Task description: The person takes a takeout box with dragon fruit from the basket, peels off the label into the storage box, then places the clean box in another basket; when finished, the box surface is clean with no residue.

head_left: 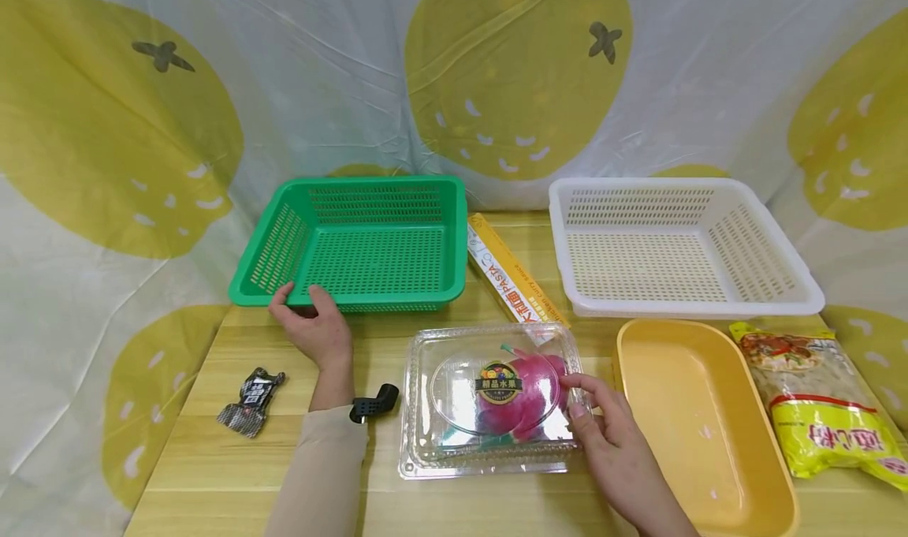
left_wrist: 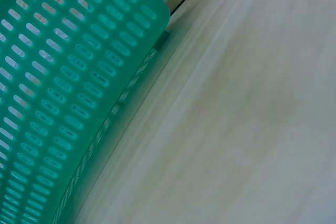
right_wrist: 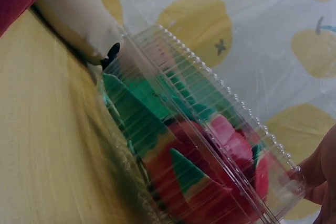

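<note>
At the near rim of a green plastic basket (head_left: 369, 296), my left hand (head_left: 319, 332) grips the edge near its left corner. The left wrist view has only the basket's slotted wall (left_wrist: 68, 77), not the hand. With fingers and thumb, my right hand (head_left: 613, 434) holds the right edge of a clear plastic fruit box (head_left: 433, 450). Inside lies a pink dragon fruit (right_wrist: 184, 177) with green tips, partly behind a round label (head_left: 499, 383). Whether the box's underside touches the table cannot be told.
A pasta box (head_left: 511, 273) lies between the green basket and a white basket (head_left: 681, 308). On the right are a yellow tub (head_left: 681, 411) and a yellow-printed food bag (head_left: 816, 403). A small black packet (head_left: 253, 399) lies at left. A fruit-printed cloth (head_left: 340, 72) hangs behind.
</note>
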Demonstrator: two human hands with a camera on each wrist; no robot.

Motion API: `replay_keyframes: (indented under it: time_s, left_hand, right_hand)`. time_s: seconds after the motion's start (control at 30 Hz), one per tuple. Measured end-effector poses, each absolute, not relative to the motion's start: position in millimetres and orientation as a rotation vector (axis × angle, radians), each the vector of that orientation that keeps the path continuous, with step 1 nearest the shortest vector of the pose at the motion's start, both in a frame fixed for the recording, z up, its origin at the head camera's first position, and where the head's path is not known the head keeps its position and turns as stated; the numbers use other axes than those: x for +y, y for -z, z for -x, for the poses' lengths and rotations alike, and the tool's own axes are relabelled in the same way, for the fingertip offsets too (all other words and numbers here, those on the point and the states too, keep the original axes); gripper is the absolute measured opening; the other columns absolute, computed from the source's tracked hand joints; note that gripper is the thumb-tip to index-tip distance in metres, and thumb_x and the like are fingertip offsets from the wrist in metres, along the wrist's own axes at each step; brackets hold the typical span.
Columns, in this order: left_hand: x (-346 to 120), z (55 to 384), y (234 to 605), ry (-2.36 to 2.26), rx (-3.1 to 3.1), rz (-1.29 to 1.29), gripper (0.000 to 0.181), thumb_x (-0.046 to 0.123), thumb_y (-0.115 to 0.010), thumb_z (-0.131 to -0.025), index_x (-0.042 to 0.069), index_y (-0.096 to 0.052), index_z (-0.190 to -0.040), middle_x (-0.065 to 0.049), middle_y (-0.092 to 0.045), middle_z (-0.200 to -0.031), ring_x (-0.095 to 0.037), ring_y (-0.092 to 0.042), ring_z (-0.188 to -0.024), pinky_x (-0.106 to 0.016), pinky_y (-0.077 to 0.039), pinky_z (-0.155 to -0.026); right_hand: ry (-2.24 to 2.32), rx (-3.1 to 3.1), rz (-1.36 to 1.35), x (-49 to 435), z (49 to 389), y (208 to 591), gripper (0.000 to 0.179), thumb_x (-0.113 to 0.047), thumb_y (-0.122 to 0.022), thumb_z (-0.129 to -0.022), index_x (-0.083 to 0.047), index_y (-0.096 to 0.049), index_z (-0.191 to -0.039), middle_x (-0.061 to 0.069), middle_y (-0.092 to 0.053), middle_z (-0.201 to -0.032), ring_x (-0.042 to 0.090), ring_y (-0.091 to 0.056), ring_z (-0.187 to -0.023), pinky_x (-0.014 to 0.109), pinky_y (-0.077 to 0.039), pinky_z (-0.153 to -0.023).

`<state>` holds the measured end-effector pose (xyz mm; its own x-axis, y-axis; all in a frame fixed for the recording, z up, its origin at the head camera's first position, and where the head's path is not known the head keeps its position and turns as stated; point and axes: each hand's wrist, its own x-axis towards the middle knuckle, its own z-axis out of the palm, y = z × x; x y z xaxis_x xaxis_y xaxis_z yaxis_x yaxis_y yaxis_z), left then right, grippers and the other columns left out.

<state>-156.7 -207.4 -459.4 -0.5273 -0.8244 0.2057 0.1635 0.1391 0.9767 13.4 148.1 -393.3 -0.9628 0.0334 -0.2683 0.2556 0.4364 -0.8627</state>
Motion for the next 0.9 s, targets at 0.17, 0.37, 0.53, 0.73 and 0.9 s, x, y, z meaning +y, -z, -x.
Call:
replay_keyframes:
  time_s: [0.17,0.37,0.53,0.73,0.9]
  left_hand:
    - [-207,157,460,1.529,-1.582,-0.64,0.038,0.02,-0.057,-0.101,0.005,-0.049,-0.135,-0.002,-0.039,-0.075,-0.012,-0.038,-0.065,-0.024,-0.035,-0.062]
    - [-198,150,444,1.551,-1.565,-0.615,0.039,0.018,-0.056,-0.101,0.0,-0.048,-0.134,-0.001,-0.04,-0.076,-0.011,-0.038,-0.065,-0.024,-0.035,-0.063]
    - [-194,145,438,1.554,-1.566,-0.626,0.034,0.02,-0.055,-0.101,0.005,-0.051,-0.132,0.003,-0.042,-0.079,-0.008,-0.038,-0.066,-0.023,-0.034,-0.066]
    - [-204,149,449,1.471,-1.573,-0.675,0.038,0.023,-0.056,-0.104,0.007,-0.05,-0.138,0.006,-0.035,-0.076,-0.004,-0.032,-0.066,-0.023,-0.028,-0.067]
    - [-205,145,453,1.504,-1.534,-0.633,0.036,0.021,-0.057,-0.103,0.012,-0.048,-0.137,0.006,-0.031,-0.076,-0.006,-0.03,-0.066,-0.023,-0.027,-0.067]
  right_hand:
    - [1.499,2.522,-0.279,150,-17,398,0.027,-0.026,-0.051,-0.108,-0.03,-0.058,-0.133,0.01,-0.048,-0.121,0.014,-0.054,-0.092,0.026,-0.046,-0.078]
    - [1.445,2.565,-0.24,153,-20,404,0.028,-0.024,-0.052,-0.108,-0.029,-0.057,-0.135,0.009,-0.05,-0.116,0.013,-0.051,-0.091,0.027,-0.044,-0.078]
    - [1.329,2.567,-0.201,158,-19,400,0.03,-0.037,-0.053,-0.107,-0.035,-0.053,-0.136,0.007,-0.055,-0.122,0.014,-0.058,-0.098,0.032,-0.047,-0.082]
    - [1.221,2.615,-0.089,166,-19,388,0.046,-0.049,-0.058,-0.102,-0.037,-0.048,-0.144,0.01,-0.054,-0.144,0.031,-0.064,-0.123,0.055,-0.055,-0.096]
    - [1.081,2.784,0.034,175,-13,375,0.049,-0.045,-0.062,-0.1,-0.03,-0.051,-0.145,0.01,-0.054,-0.146,0.04,-0.062,-0.125,0.061,-0.055,-0.093]
